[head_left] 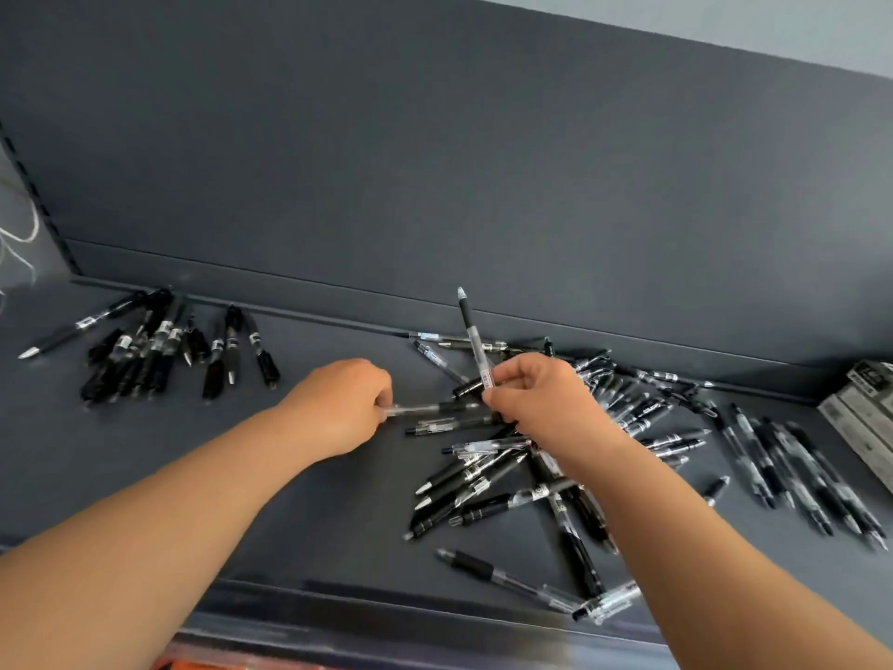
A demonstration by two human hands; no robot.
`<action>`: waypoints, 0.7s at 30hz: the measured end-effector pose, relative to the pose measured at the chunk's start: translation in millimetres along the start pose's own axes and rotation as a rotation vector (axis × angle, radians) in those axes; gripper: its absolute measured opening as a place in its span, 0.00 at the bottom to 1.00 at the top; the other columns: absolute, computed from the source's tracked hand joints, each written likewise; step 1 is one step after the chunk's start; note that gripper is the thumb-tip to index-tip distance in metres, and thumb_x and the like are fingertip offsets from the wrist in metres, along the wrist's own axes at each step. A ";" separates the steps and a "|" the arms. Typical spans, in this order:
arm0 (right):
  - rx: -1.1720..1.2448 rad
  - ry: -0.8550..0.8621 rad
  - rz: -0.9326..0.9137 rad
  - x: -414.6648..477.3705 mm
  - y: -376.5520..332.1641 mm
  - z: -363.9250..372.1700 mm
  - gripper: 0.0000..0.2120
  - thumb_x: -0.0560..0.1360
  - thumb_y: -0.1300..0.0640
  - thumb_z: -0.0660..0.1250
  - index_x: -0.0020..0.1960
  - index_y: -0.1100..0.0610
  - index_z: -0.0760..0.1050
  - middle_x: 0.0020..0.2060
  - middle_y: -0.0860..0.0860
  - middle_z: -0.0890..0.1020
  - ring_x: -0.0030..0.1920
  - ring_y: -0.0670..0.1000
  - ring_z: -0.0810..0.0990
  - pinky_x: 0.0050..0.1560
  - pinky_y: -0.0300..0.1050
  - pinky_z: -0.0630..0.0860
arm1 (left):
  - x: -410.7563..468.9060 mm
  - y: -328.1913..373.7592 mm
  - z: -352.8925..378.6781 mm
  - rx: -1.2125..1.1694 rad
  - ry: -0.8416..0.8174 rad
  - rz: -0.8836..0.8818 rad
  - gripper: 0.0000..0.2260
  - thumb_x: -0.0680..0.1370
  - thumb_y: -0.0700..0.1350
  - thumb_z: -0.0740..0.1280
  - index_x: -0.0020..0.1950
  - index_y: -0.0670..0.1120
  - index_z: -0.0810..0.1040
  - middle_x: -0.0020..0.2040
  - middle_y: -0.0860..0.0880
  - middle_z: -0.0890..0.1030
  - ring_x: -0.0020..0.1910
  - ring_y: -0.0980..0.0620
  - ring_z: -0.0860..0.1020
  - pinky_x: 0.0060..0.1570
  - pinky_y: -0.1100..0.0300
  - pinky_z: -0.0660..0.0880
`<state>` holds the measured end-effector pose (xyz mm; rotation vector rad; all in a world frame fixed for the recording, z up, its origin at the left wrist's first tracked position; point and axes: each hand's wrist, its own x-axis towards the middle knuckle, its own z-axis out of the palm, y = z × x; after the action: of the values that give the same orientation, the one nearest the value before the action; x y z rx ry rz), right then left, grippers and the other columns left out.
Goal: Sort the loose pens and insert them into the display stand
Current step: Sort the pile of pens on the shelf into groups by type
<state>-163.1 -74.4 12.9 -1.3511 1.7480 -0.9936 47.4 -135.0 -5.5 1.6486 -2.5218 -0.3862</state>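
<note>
A heap of loose black and clear pens point(488, 471) lies on the dark grey shelf point(309, 515) at centre right. My right hand point(541, 403) pinches one clear pen with a black grip point(469, 331), held nearly upright with its tip pointing up. My left hand point(343, 403) grips the end of a clear pen point(425, 408) that lies flat at the heap's left edge. A sorted group of black pens point(154, 345) lies at the far left. Another row of pens point(802, 471) lies at the right. No display stand is visible.
The shelf's dark back panel point(435, 162) rises right behind the pens. Grey cardboard boxes point(860, 413) sit at the right edge. A slotted upright point(38, 195) and thin white cord point(19, 234) are at the far left. The shelf's front lip point(386, 616) runs below my arms.
</note>
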 end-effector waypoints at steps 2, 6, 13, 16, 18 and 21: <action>0.014 0.022 -0.018 -3.9 1.9 -12.1 0.05 0.70 0.60 0.72 0.44 0.53 0.78 0.35 0.51 0.81 0.32 0.47 0.76 0.34 0.41 0.71 | 0.4 3.0 -15.4 -0.033 0.055 -0.047 0.04 0.78 0.44 0.64 0.46 0.53 0.78 0.44 0.56 0.74 0.47 0.52 0.74 0.44 0.59 0.68; -0.001 0.087 -0.058 -15.8 5.8 -40.8 0.05 0.71 0.59 0.71 0.44 0.52 0.77 0.34 0.48 0.79 0.30 0.45 0.74 0.33 0.38 0.71 | 1.4 39.7 -41.6 -0.223 0.141 -0.064 0.04 0.77 0.44 0.65 0.45 0.53 0.78 0.42 0.57 0.78 0.43 0.54 0.76 0.39 0.59 0.69; -0.140 0.315 -0.003 -45.6 45.5 -122.8 0.06 0.72 0.56 0.70 0.48 0.53 0.77 0.36 0.46 0.79 0.34 0.47 0.76 0.38 0.43 0.73 | 18.6 164.1 -19.3 -0.368 0.058 0.056 0.03 0.73 0.41 0.67 0.40 0.44 0.79 0.37 0.49 0.76 0.36 0.50 0.71 0.40 0.57 0.73; -0.207 0.408 0.069 -61.2 73.1 -165.6 0.04 0.70 0.57 0.69 0.45 0.53 0.77 0.36 0.48 0.80 0.35 0.50 0.78 0.39 0.46 0.75 | 26.2 219.6 -1.3 -0.334 0.010 0.088 0.03 0.72 0.40 0.67 0.40 0.44 0.80 0.37 0.47 0.74 0.35 0.49 0.69 0.35 0.59 0.68; -0.254 0.447 0.113 -71.2 91.8 -191.9 0.03 0.70 0.59 0.67 0.44 0.54 0.76 0.35 0.50 0.81 0.34 0.53 0.79 0.37 0.46 0.76 | 31.5 255.5 12.0 -0.334 -0.030 0.111 0.04 0.73 0.40 0.67 0.42 0.42 0.81 0.38 0.44 0.78 0.36 0.44 0.73 0.37 0.58 0.71; -0.323 0.470 0.172 -81.4 118.1 -224.0 0.04 0.70 0.59 0.66 0.45 0.56 0.75 0.38 0.52 0.82 0.39 0.56 0.79 0.39 0.47 0.77 | 44.7 301.4 36.3 -0.306 -0.065 0.108 0.06 0.73 0.41 0.68 0.47 0.40 0.82 0.45 0.43 0.83 0.46 0.44 0.81 0.43 0.55 0.77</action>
<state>-393.9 57.7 16.8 -1.1889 2.4202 -1.0192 -245.9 -55.6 37.8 1.4017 -2.4317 -0.7813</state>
